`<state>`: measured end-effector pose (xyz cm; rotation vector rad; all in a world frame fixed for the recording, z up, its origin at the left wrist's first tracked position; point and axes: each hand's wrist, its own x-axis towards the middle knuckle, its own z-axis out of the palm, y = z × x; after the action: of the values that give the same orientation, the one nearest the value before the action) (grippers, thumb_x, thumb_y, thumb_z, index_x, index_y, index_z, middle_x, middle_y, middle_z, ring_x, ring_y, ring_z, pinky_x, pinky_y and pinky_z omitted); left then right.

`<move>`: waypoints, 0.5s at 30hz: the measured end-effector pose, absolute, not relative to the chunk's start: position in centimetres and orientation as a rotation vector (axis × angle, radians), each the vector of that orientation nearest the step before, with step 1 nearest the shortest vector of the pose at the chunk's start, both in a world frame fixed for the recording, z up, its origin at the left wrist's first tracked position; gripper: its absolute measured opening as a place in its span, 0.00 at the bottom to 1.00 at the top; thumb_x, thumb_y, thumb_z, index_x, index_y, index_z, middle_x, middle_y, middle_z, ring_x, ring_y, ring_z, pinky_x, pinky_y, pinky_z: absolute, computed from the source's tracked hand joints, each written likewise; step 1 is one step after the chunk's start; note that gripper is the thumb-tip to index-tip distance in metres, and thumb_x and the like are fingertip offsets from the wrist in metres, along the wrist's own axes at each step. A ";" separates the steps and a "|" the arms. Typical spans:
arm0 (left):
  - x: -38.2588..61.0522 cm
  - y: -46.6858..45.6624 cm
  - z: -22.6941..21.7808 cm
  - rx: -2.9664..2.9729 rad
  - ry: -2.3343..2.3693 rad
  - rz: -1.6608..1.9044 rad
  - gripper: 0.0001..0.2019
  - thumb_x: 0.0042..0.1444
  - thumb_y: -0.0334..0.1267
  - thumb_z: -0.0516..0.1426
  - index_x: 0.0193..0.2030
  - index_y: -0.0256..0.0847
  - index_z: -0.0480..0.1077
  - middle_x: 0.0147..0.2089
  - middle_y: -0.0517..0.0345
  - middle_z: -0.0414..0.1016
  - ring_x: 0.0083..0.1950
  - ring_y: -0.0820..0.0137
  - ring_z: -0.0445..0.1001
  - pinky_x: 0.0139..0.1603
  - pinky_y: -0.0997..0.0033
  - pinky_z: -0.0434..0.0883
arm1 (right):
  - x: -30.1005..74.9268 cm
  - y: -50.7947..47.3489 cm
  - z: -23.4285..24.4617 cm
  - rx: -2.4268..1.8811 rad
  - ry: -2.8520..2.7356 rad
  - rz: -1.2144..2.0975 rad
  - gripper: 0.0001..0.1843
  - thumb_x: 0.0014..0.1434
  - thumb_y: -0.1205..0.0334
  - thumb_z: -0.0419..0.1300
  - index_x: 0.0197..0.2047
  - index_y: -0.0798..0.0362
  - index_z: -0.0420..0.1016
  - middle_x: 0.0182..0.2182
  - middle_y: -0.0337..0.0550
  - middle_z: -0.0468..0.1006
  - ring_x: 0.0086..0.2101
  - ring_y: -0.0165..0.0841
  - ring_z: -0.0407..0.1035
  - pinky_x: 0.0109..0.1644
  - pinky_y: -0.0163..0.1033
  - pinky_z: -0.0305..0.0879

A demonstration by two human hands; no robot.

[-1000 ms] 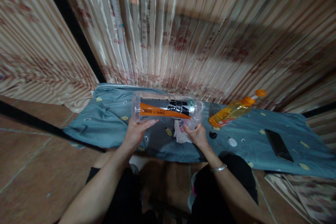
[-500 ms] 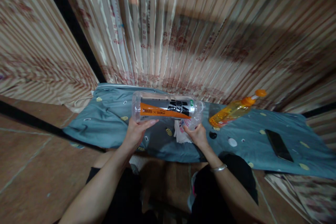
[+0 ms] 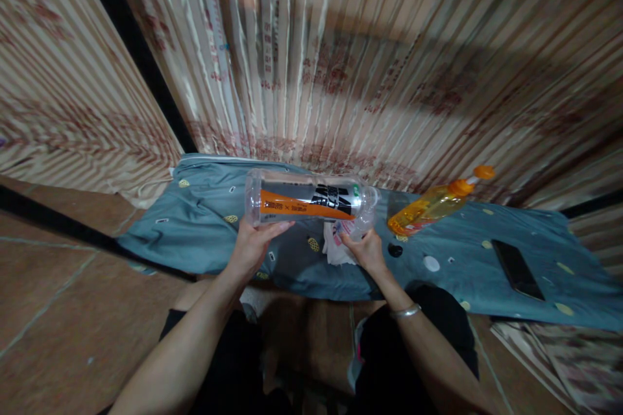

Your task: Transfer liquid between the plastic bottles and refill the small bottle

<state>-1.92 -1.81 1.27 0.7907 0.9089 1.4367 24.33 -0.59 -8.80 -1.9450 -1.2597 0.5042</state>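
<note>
Nothing visibly moved since earlier | left hand [image 3: 250,246], right hand [image 3: 368,250] clasp bottle [image 3: 302,200] ends | loosened grip risks roll off cloth [image 3: 195,233] near edge

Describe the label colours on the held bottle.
The label is mainly silver-grey and orange, with black lettering, in the head view.

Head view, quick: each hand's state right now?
Left hand: holding the clear bottle near its base.
Right hand: holding its neck end.

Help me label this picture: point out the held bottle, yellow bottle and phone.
Held bottle [image 3: 309,200], head view: its label.
Yellow bottle [image 3: 429,207], head view: its body.
Phone [image 3: 517,270], head view: its dark face.
</note>
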 end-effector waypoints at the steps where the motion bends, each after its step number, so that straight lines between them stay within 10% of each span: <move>1: -1.9 -1.8 1.3 0.786 0.909 1.439 0.25 0.32 0.35 0.78 0.41 0.40 0.82 0.39 0.53 0.88 0.42 0.57 0.87 0.52 0.53 0.84 | 24.3 -0.6 -8.8 -1.949 -1.259 0.505 0.24 0.42 0.43 0.72 0.37 0.50 0.75 0.33 0.53 0.88 0.37 0.53 0.84 0.41 0.49 0.78; 15: -2.0 -1.8 1.1 0.773 0.892 1.456 0.22 0.31 0.34 0.78 0.37 0.41 0.82 0.37 0.56 0.89 0.40 0.60 0.87 0.50 0.54 0.86 | 24.4 -0.6 -8.7 -1.958 -1.274 0.518 0.26 0.42 0.41 0.71 0.38 0.51 0.75 0.36 0.56 0.88 0.39 0.54 0.83 0.43 0.51 0.78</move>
<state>-1.95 -1.80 1.08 0.7726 0.8924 1.4563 24.43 -0.55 -8.74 -1.9576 -1.2741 0.5180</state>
